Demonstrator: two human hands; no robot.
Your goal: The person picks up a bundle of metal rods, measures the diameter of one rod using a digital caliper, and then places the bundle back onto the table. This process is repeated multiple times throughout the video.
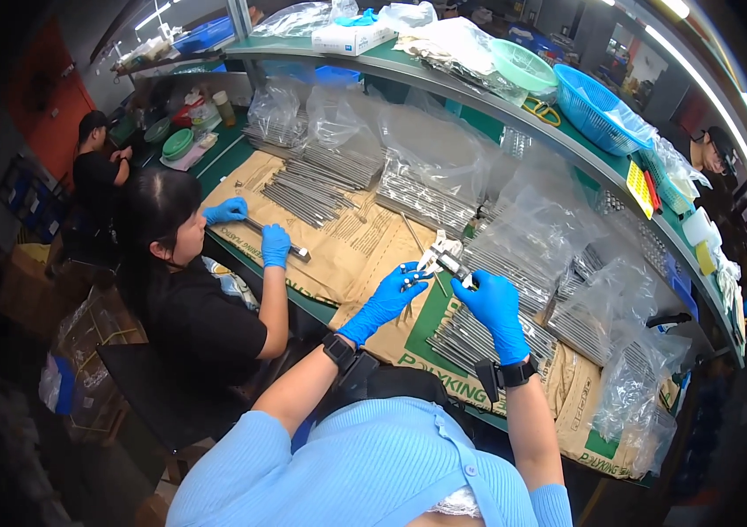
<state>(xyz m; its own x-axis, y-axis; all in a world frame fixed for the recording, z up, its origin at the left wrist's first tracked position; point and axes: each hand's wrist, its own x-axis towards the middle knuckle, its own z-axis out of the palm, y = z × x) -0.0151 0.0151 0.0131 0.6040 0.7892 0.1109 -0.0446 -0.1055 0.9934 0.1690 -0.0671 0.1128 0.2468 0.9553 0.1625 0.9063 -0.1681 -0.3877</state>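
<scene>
Left hand (388,299) grips the caliper (440,261), fingers closed on it. Right hand (495,303) pinches a thin metal rod (417,239) above the worktop (338,255).

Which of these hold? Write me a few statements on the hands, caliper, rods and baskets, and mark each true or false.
1. Both hands, left hand and right hand, wear blue gloves. True.
2. The hands hold a caliper between them. True.
3. The rods under the hands lie in a blue basket. False: they lie on brown paper; the blue basket sits on the shelf.
4. The co-worker on the left has bare hands. False: blue gloves.
5. The green basket stands on the shelf. True.
</scene>
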